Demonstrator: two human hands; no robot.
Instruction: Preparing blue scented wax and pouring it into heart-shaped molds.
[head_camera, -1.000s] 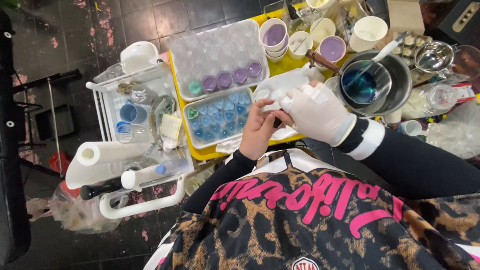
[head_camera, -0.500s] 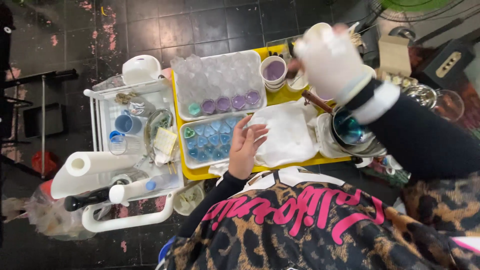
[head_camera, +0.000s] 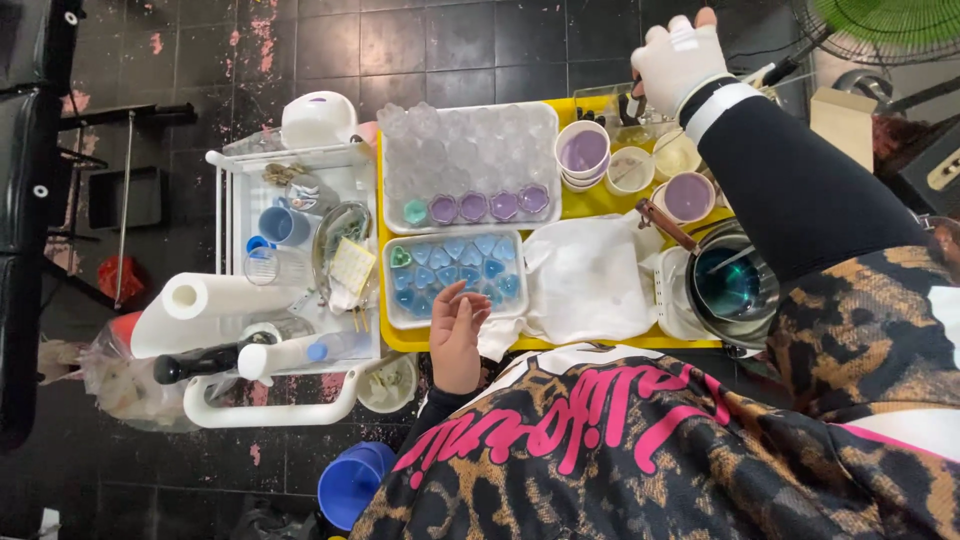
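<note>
**Hands over a yellow tray of moulds and cups**

Seen from above, a person in a leopard-print top with pink lettering leans over a yellow tray (head_camera: 400, 338) on a dark tiled floor.

The left hand (head_camera: 457, 338) is bare. It rests at the near edge of the tray, its fingers loosely spread and holding nothing, the fingertips touching the rim of the blue mould (head_camera: 455, 275), a clear tray of blue heart-shaped pieces. Just beyond that lies a second mould (head_camera: 468, 165), mostly clear, with a row of purple pieces and one green one along its near side.

The right hand (head_camera: 677, 60) wears a white glove and reaches to the far edge of the tray, over a clear container (head_camera: 640, 118). Its fingers curl downward; whether they grip anything cannot be told.

Between the two hands lies a white cloth (head_camera: 590, 280). Near the right arm stand cups (head_camera: 584, 153) of purple and cream liquid, and a metal pot (head_camera: 735, 285) holding teal liquid.

Left of the tray stands a white cart (head_camera: 275, 410) carrying a paper roll (head_camera: 215, 305), jars and bottles. A blue bucket (head_camera: 350, 485) sits on the floor.
</note>
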